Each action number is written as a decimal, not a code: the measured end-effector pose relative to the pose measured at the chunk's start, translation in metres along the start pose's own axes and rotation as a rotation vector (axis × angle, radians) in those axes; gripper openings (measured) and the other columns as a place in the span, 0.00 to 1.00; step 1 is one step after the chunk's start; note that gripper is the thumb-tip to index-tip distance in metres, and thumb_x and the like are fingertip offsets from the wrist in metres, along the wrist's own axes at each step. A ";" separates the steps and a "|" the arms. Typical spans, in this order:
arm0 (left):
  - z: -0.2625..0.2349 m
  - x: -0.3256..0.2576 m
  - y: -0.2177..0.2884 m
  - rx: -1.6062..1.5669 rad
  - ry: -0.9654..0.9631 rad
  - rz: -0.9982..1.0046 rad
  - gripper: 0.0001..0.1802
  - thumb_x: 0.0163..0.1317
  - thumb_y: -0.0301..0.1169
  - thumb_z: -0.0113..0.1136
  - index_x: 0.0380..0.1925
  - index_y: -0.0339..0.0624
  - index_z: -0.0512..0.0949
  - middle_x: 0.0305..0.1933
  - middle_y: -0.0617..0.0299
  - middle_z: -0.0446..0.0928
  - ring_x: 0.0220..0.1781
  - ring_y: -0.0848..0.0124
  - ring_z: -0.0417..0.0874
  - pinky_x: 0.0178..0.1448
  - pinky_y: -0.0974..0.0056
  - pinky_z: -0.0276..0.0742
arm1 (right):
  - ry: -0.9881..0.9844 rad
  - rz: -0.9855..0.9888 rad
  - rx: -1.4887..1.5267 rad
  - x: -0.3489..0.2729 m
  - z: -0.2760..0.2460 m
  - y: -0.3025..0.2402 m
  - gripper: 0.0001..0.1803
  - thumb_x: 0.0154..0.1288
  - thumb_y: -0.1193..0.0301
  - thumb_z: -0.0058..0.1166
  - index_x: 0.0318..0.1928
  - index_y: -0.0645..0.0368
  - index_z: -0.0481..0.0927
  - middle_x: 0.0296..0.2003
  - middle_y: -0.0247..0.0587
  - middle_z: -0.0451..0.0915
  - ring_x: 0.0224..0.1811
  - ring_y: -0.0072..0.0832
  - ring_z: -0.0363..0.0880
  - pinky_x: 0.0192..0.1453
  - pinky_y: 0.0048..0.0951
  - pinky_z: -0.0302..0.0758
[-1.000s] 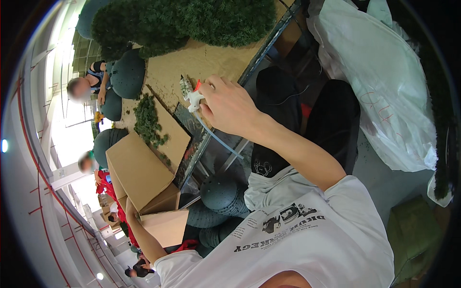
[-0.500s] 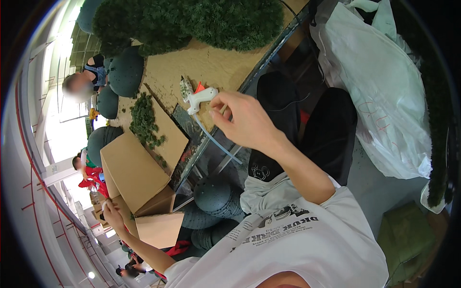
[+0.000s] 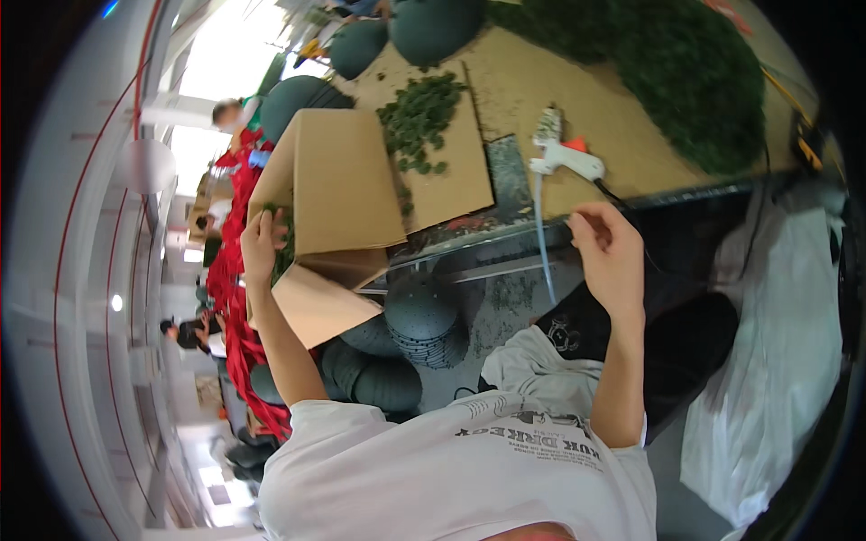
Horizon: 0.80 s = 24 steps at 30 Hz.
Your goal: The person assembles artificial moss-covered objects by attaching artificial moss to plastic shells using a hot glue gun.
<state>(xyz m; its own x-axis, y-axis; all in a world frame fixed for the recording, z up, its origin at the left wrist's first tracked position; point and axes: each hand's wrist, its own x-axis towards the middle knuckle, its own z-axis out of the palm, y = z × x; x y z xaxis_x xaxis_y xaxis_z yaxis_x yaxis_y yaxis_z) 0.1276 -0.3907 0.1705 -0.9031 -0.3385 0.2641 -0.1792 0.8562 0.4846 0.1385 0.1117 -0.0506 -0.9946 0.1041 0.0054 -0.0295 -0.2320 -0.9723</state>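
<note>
My left hand (image 3: 259, 245) is at the open side of a cardboard box (image 3: 347, 185), its fingers apart beside green artificial foliage (image 3: 283, 239) inside. Whether the fingertips touch the foliage is unclear. Just off the table's front edge, my right hand (image 3: 615, 261) is closed, with thumb and forefinger brought together. What lies between them, if anything, is too small to make out. Beyond it, a white hot glue gun (image 3: 566, 160) with an orange trigger lies on the table, a long pale glue stick (image 3: 544, 234) hanging from its back over the edge.
Small green sprigs (image 3: 422, 117) lie on a cardboard sheet (image 3: 465, 180). A large bushy green ball (image 3: 690, 86) sits at the far right. Dark half-spheres (image 3: 422, 307) are stacked below the table. A white plastic bag (image 3: 767, 361) stands at right. People work in the background.
My view has swung left. The left hand has gone from beyond the box to its open side by the foliage. My right hand has drawn away from the glue gun's handle.
</note>
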 end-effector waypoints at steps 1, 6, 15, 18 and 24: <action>-0.013 -0.002 -0.010 -0.083 0.013 -0.007 0.21 0.82 0.39 0.51 0.54 0.30 0.82 0.51 0.57 0.89 0.39 0.77 0.88 0.34 0.72 0.83 | -0.017 0.008 0.015 0.001 0.005 -0.002 0.08 0.72 0.74 0.62 0.47 0.66 0.84 0.34 0.33 0.85 0.33 0.13 0.78 0.39 0.20 0.76; -0.003 -0.036 0.026 -0.316 0.187 0.106 0.17 0.80 0.33 0.54 0.57 0.30 0.82 0.54 0.57 0.88 0.41 0.77 0.87 0.39 0.72 0.83 | -0.143 0.018 0.064 -0.001 0.024 -0.016 0.09 0.73 0.75 0.61 0.50 0.65 0.84 0.35 0.29 0.83 0.33 0.11 0.74 0.38 0.18 0.74; 0.139 -0.132 0.167 -0.605 -0.282 0.255 0.16 0.79 0.26 0.53 0.60 0.29 0.79 0.50 0.58 0.87 0.45 0.77 0.84 0.48 0.71 0.79 | -0.433 -0.232 0.183 -0.004 0.071 -0.079 0.27 0.68 0.76 0.65 0.67 0.57 0.78 0.41 0.36 0.82 0.33 0.20 0.79 0.39 0.23 0.78; 0.181 -0.148 0.178 -0.605 -0.409 0.313 0.15 0.80 0.27 0.53 0.59 0.31 0.78 0.44 0.63 0.84 0.44 0.77 0.81 0.51 0.70 0.78 | -0.376 -0.436 -0.010 0.001 0.068 -0.070 0.22 0.66 0.76 0.66 0.61 0.57 0.82 0.38 0.36 0.81 0.30 0.20 0.77 0.37 0.25 0.76; 0.196 -0.144 0.209 -0.524 -0.584 0.384 0.17 0.83 0.35 0.49 0.53 0.31 0.80 0.37 0.63 0.81 0.38 0.76 0.77 0.44 0.70 0.74 | -0.311 -0.122 0.379 0.004 0.038 -0.042 0.13 0.68 0.79 0.66 0.51 0.64 0.83 0.30 0.28 0.77 0.32 0.13 0.75 0.37 0.20 0.74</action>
<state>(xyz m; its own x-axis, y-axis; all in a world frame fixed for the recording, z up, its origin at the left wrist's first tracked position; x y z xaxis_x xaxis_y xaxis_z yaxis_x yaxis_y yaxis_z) 0.1436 -0.0869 0.0702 -0.9455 0.3137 0.0873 0.2511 0.5319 0.8087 0.1319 0.0854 -0.0007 -0.9626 -0.1278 0.2390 -0.1239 -0.5771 -0.8073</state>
